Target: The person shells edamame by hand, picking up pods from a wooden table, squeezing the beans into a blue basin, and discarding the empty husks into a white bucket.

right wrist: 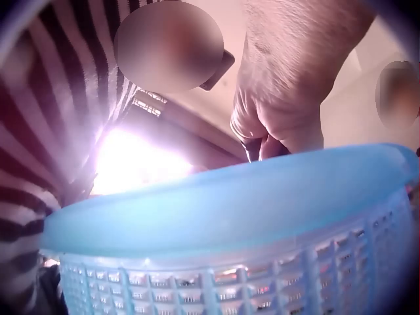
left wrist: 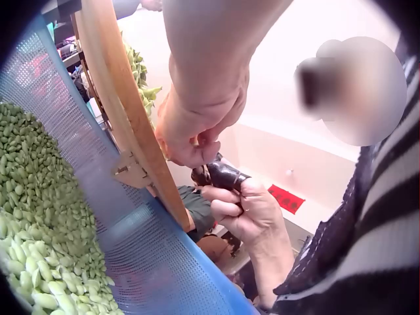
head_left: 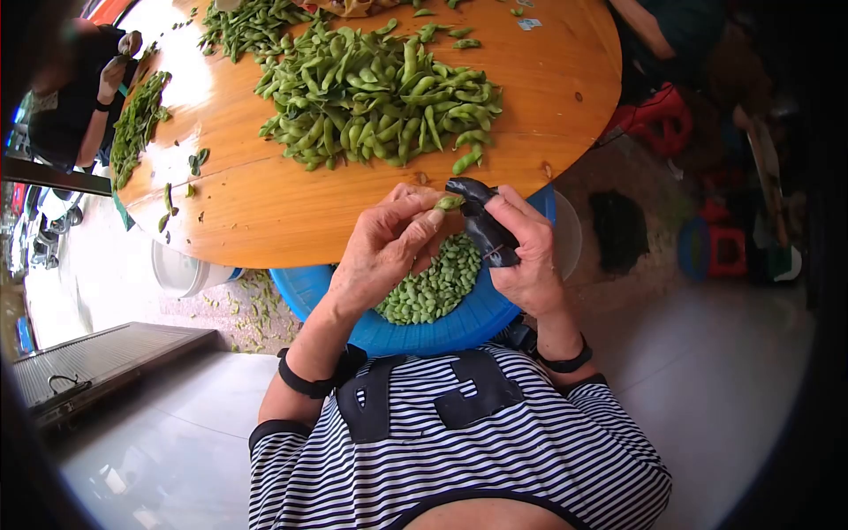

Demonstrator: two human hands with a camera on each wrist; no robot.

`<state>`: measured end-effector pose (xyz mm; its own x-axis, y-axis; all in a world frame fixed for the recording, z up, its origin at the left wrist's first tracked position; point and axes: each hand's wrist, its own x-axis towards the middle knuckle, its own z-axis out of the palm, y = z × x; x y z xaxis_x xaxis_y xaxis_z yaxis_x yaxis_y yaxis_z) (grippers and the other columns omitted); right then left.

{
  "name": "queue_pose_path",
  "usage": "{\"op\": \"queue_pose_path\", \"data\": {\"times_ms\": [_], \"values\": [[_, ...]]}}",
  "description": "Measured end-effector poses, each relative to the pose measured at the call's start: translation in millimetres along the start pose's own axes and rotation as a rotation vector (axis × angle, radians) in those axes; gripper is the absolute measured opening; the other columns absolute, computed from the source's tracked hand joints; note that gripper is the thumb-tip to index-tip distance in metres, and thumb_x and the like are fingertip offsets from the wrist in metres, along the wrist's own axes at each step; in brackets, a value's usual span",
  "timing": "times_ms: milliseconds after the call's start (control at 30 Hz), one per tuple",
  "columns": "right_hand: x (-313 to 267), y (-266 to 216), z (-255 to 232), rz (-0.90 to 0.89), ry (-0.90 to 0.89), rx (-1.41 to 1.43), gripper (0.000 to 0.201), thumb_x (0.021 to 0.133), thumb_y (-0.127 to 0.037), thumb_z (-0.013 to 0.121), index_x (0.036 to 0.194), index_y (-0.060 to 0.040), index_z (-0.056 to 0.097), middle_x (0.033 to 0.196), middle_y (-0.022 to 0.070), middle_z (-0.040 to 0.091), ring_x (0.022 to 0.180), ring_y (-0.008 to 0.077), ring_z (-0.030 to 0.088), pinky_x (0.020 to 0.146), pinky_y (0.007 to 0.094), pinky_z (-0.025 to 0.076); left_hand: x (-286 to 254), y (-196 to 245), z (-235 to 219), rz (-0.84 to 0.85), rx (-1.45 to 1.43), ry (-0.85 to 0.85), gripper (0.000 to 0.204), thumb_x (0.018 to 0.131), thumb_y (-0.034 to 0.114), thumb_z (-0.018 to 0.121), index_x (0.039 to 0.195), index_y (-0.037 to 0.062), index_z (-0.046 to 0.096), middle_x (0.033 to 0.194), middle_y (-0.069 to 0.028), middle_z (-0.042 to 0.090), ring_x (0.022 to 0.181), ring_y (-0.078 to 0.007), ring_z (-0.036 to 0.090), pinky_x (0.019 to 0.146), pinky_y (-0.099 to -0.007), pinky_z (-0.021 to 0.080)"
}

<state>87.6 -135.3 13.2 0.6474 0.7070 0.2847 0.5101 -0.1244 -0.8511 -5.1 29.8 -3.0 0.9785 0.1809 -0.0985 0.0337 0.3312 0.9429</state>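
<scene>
On the worktop's (head_left: 552, 97) left edge lies a small pile of pods (head_left: 135, 128), a white bucket (head_left: 173, 269) just below. Now the big heap of soybean pods (head_left: 375, 102), and here's my left hand (head_left: 380, 243), grip clamped on one green soybean pod (head_left: 450, 203) above the shelled beans (head_left: 424, 293) in the blue basket (head_left: 367, 337). Right beside it, my right hand (head_left: 533, 256) has its grip closed round a black tool (head_left: 488, 231), its tip near the pod!
</scene>
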Motion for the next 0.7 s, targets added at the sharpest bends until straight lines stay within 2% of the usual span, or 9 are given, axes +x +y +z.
{"op": "queue_pose_path", "data": {"times_ms": [67,133,233,367,433,533,633,667,700], "values": [[-1,-4,3,0.01,0.057,0.023,0.033,0.067,0.012,0.057,0.099,0.0059,0.058,0.081,0.0103,0.048,0.067,0.0212,0.051,0.059,0.0278,0.042,-2,4,1,-0.032,-0.032,0.018,0.023,0.099,0.016,0.053,0.111,-0.0009,0.062,0.079,-0.0011,0.057,0.055,-0.0044,0.047,0.047,-0.0191,0.035],[0,-4,6,-0.004,0.107,0.003,0.032,0.069,0.011,0.059,0.101,0.0057,0.058,0.081,0.0107,0.049,0.068,0.0218,0.052,0.06,0.0281,0.042,-3,10,3,-0.224,-0.099,0.001,0.024,0.099,0.017,0.053,0.11,-0.0022,0.061,0.073,0.0015,0.056,0.054,-0.0038,0.045,0.047,-0.0196,0.034],[-1,-3,7,-0.024,0.209,-0.044,0.032,0.072,0.01,0.061,0.104,0.0054,0.059,0.082,0.0116,0.051,0.07,0.0229,0.053,0.061,0.0286,0.044,-6,3,8,-0.192,0.015,0.055,0.022,0.098,0.017,0.054,0.105,-0.0032,0.061,0.069,0.0033,0.053,0.053,-0.003,0.042,0.047,-0.0201,0.033],[1,3,6,-0.034,0.097,-0.001,0.031,0.074,0.011,0.06,0.105,0.0051,0.06,0.085,0.0099,0.056,0.074,0.0204,0.056,0.066,0.0268,0.045,-11,0,7,-0.155,0.066,0.011,0.018,0.099,0.016,0.052,0.103,-0.0006,0.059,0.075,0.0004,0.057,0.055,-0.0034,0.043,0.048,-0.0186,0.032],[0,5,5,0.135,-0.003,0.228,0.029,0.075,0.011,0.06,0.104,0.0047,0.061,0.085,0.0088,0.058,0.076,0.015,0.056,0.069,0.0243,0.045,-16,3,2,-0.167,0.236,-0.023,0.016,0.096,0.015,0.054,0.097,-0.0001,0.058,0.07,0.0025,0.053,0.055,-0.0034,0.042,0.048,-0.019,0.032],[-8,2,8,0.25,-0.076,0.319,0.026,0.078,0.01,0.059,0.103,0.0048,0.061,0.085,0.0077,0.058,0.078,0.0114,0.055,0.071,0.0228,0.044,-23,4,-3,-0.163,0.368,-0.007,0.015,0.093,0.014,0.056,0.089,0.0004,0.06,0.066,0.003,0.05,0.055,-0.0034,0.042,0.048,-0.0199,0.032],[-11,-3,14,0.209,-0.112,0.33,0.025,0.08,0.01,0.059,0.104,0.0048,0.061,0.085,0.007,0.059,0.078,0.0111,0.054,0.071,0.0227,0.044,-29,12,1,-0.184,0.431,0.044,0.016,0.088,0.01,0.059,0.077,-0.0019,0.058,0.059,0.0016,0.045,0.054,-0.0028,0.041,0.047,-0.0227,0.033],[-12,-4,15,0.151,-0.14,0.222,0.03,0.077,0.009,0.061,0.107,0.0043,0.061,0.085,0.0095,0.06,0.076,0.0163,0.058,0.07,0.0251,0.046,-33,8,-1,-0.186,0.429,0.046,0.016,0.088,0.01,0.059,0.077,-0.0019,0.058,0.059,0.0016,0.045,0.054,-0.0028,0.041,0.047,-0.0227,0.033],[-16,-1,18,0.153,-0.144,0.224,0.03,0.077,0.009,0.061,0.107,0.0043,0.061,0.085,0.0095,0.06,0.076,0.0163,0.058,0.07,0.0251,0.046,-37,1,-6,-0.154,0.466,0.049,0.016,0.088,0.01,0.06,0.077,-0.002,0.058,0.06,0.0007,0.048,0.053,-0.0052,0.042,0.047,-0.0241,0.034]]}}
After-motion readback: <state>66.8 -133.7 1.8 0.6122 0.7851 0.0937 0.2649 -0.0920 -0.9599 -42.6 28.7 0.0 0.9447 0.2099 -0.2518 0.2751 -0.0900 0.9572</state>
